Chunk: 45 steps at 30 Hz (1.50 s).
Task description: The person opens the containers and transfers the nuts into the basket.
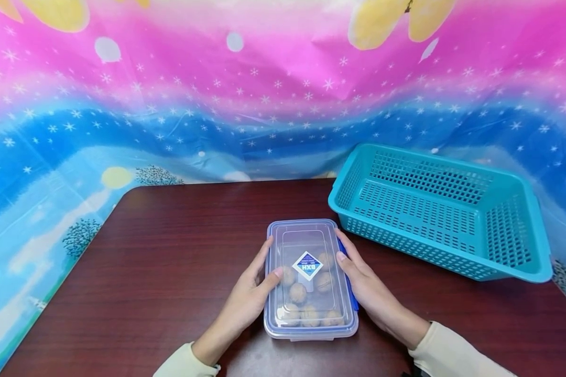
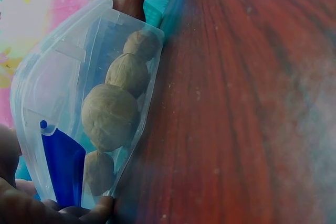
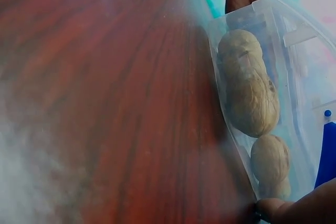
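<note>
We clamp the lidded box (image 1: pixel 306 239) between left hand (image 1: pixel 248 297) and right hand (image 1: pixel 370 290); gripping evenly should keep it level.

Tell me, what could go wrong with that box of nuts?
The nuts might spill if the box tips over, because I can't tell whether its lid is snapped tight. The left grip and right grip hold the box at its sides, so if one slipped during a lift, it could drop. The box's far right corner is close to the basket, so sliding it that way might bump them together.
</note>
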Available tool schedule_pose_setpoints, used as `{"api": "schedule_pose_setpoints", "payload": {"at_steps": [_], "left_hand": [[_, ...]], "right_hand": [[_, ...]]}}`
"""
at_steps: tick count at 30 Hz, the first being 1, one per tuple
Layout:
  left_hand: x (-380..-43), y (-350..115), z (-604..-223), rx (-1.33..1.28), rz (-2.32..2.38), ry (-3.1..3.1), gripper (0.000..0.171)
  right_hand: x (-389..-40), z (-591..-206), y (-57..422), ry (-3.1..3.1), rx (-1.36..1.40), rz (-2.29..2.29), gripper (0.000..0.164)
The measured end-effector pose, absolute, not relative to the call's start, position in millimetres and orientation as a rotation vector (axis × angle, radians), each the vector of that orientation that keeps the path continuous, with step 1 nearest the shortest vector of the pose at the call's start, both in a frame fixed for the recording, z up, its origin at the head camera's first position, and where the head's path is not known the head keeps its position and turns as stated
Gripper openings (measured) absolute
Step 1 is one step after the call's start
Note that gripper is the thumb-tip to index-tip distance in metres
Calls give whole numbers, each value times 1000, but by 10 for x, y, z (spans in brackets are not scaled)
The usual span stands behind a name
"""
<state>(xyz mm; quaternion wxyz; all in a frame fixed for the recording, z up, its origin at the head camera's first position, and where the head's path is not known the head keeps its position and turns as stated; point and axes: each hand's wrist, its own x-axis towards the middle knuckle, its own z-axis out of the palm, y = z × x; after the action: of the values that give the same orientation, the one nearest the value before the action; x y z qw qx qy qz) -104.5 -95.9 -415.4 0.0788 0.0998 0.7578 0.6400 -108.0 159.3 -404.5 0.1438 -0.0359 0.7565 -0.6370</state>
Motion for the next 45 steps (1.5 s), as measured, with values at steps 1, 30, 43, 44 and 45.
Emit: {"api": "schedule_pose_setpoints", "payload": {"at_steps": [1, 30, 43, 44, 45], "left_hand": [[-1045, -960, -4152, 304, 1907, 2275, 68], [-1037, -942, -4121, 271, 1735, 2485, 64], [-1044, -953, -4149, 275, 1756, 2458, 65], [-1043, -955, -4145, 272, 1760, 2452, 65], [-1041, -957, -4142, 274, 1768, 2445, 65]], "right_hand": [[-1078, -4044, 1597, 2174, -109, -1841, 57], [-1105, -4087, 1735, 2244, -279, -1779, 56], [-1115, -4064, 1746, 2305, -244, -1721, 57], [-1116, -4058, 1746, 2314, -235, -1713, 57], [-1115, -4051, 1745, 2325, -226, -1705, 57]]}}
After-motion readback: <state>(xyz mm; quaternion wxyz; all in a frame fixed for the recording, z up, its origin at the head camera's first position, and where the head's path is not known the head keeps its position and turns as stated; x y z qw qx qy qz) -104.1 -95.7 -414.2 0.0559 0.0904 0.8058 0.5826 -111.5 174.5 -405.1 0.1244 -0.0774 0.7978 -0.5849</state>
